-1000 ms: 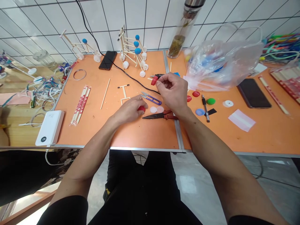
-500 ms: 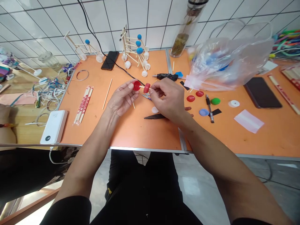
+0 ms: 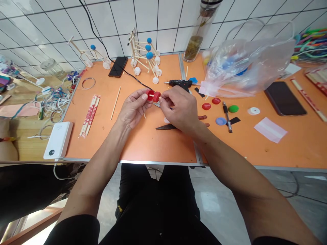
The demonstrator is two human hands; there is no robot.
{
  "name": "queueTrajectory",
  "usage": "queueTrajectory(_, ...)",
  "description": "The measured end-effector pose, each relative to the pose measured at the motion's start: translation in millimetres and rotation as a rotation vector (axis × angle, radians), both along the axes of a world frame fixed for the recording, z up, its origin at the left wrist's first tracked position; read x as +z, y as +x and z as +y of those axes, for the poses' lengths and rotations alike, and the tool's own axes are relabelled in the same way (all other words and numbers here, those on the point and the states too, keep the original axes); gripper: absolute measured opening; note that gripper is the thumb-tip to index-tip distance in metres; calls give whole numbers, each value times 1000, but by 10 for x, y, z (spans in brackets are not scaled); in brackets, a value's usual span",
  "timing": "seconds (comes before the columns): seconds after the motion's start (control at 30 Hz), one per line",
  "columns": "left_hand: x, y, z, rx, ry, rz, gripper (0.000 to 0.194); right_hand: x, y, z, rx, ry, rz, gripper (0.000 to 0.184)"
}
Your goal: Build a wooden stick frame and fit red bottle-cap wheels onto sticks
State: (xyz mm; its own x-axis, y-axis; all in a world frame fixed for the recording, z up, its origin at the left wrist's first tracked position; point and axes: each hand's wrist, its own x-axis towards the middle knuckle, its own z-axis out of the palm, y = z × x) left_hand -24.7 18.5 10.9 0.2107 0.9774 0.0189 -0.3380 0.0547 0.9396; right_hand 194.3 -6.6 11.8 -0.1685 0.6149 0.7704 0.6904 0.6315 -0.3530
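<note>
Orange worktable [image 3: 133, 146], tiled wall [image 3: 153, 20] behind. Mid-table: two red bottle caps [image 3: 152, 96] on a short wooden stick [image 3: 159, 97], pinched off the surface by fingertips of left hand [image 3: 133, 108] and right hand [image 3: 178, 109], apparently to keep caps aligned. Hot glue gun [image 3: 177, 82] just beyond, toward back edge

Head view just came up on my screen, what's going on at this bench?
A person holds two red plastic bottle caps on a thin wooden stick above an orange table. The left hand pinches the caps, and the right hand is at the stick's end. A black hot glue gun lies just beyond the hands, with black-bladed shears beneath the right hand. Wooden stick models with blue and white caps stand farther back.
</note>
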Motion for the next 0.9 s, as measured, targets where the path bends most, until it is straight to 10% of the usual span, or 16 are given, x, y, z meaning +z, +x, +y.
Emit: queueTrajectory(0.9, -84, 19, 0, 83, 75, 25, 38, -7, -3, -38, -108, 14, -231, 29)
